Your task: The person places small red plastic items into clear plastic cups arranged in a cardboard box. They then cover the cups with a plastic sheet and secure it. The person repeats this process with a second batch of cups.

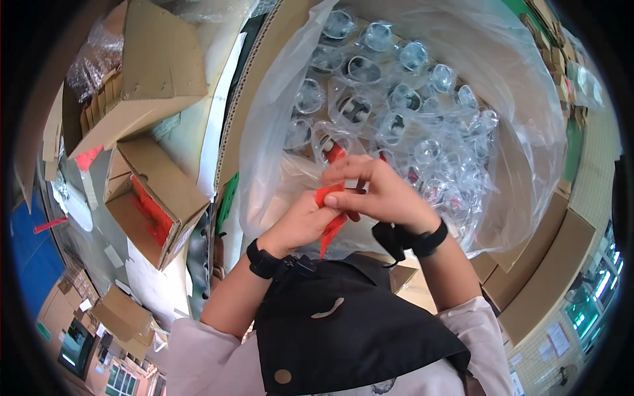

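My left hand (305, 219) is closed round a piece of red plastic film (332, 232). Its loose end hangs below my fingers. With thumb and fingers pinched on the same film, my right hand (382, 193) meets the left from the other side. Just beyond my fingertips lies a clear plastic container (327, 136) with a red piece at its near end; whether that piece joins the film in my hands is hidden. Several similar clear containers (394, 127) in clear wrapping fill the large carton lined with a translucent bag (528, 86).
At the left, a small cardboard box (173, 173) holds more red film (150, 212). Behind it stands a larger open carton (162, 56) with cardboard dividers. A red strip (50, 225) lies on the far left table. Cardboard walls (548, 264) rise at the right.
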The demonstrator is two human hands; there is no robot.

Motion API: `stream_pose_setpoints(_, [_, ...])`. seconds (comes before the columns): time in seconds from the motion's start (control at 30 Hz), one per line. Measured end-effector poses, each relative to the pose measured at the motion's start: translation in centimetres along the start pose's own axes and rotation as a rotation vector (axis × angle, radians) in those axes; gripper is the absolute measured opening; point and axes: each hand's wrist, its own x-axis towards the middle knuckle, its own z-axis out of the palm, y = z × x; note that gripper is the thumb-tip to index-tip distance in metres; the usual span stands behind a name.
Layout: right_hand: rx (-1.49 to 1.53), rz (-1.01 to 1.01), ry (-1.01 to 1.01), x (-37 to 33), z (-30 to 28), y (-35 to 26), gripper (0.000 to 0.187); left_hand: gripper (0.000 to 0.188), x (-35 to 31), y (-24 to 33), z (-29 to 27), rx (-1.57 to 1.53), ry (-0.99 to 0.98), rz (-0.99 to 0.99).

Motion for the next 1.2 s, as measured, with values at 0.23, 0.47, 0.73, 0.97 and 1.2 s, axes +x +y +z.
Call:
stream_pose_setpoints(0.23, [-0.527, 0.038, 0.506, 5.7, -4.5, 3.1, 0.014, 0.033, 1.8, 0.1, -0.2, -0.379, 0.115, -0.100])
stream_pose_setpoints(0.47, [-0.897, 0.306, 0.477, 8.6, -3.9, 8.2, 0.022, 0.038, 1.4, 0.4, -0.5, -0.735, 0.092, -0.023])
stream_pose_setpoints(0.73, [0.062, 0.328, 0.225, -2.6, -2.1, -0.5, 0.030, 0.038, 3.8, 1.0, 1.3, -0.503, 0.175, 0.065])
stream_pose_setpoints(0.97, [0.038, 0.281, 0.600, -5.3, -7.1, 0.3, 0.012, 0.036, 4.7, 1.1, 2.5, -0.370, 0.249, 0.049])
stream_pose_setpoints(1.2, [-0.771, -0.007, 0.817, -0.7, -8.6, 8.6, 0.018, 0.018, 4.0, 3.2, 2.1, -0.684, 0.297, -0.054])
